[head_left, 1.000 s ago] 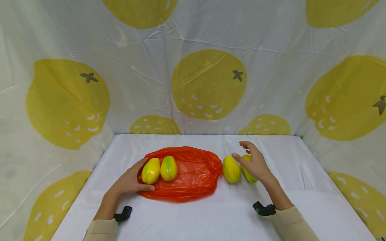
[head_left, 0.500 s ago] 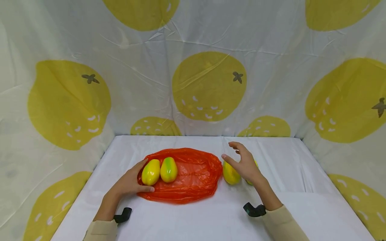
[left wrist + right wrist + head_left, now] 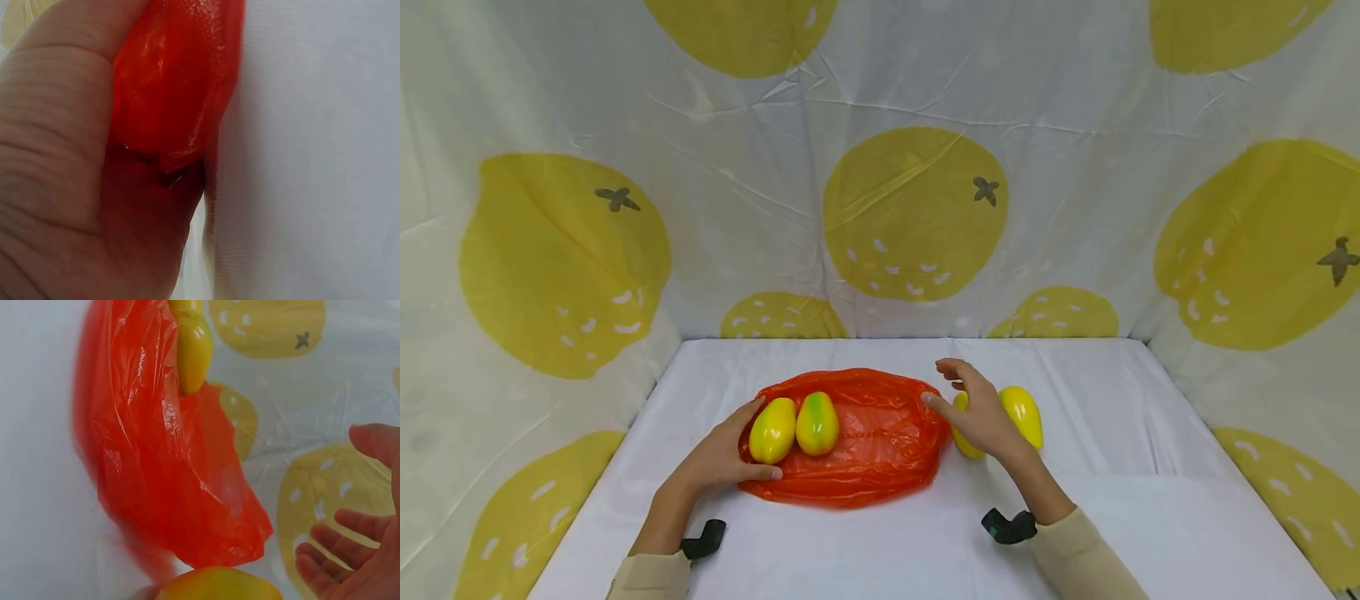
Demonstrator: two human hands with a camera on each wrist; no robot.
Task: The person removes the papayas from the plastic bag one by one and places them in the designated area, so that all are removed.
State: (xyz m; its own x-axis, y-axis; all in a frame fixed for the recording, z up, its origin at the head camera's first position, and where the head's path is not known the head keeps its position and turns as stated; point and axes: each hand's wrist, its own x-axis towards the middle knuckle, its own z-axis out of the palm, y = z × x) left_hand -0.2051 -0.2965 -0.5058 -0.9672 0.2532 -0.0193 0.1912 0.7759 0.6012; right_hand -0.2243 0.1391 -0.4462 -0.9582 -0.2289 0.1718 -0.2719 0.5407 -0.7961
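Observation:
A red plastic bag (image 3: 880, 433) lies spread with its mouth up on the white table. Two glossy mangoes sit in its left part: a yellow mango (image 3: 772, 431) and a green-streaked mango (image 3: 817, 423). My left hand (image 3: 718, 450) holds the bag's left end, thumb in front and fingers behind; the left wrist view shows red plastic (image 3: 172, 81) between them. Raised by the bag's right rim, my right hand (image 3: 981, 415) has spread, relaxed fingers and nothing in them. It partly hides a third mango (image 3: 964, 450) beside the bag.
Another yellow mango (image 3: 1024, 414) lies right of my right hand. Lemon-printed cloth (image 3: 917, 212) hangs behind the table and along both sides. A black wrist camera (image 3: 1009, 527) sits on my right wrist, another black wrist camera (image 3: 703, 539) on my left.
My right hand has moved left, from over the mangoes on the right to the bag's right rim, uncovering the far-right mango. My left hand and the bag stay put.

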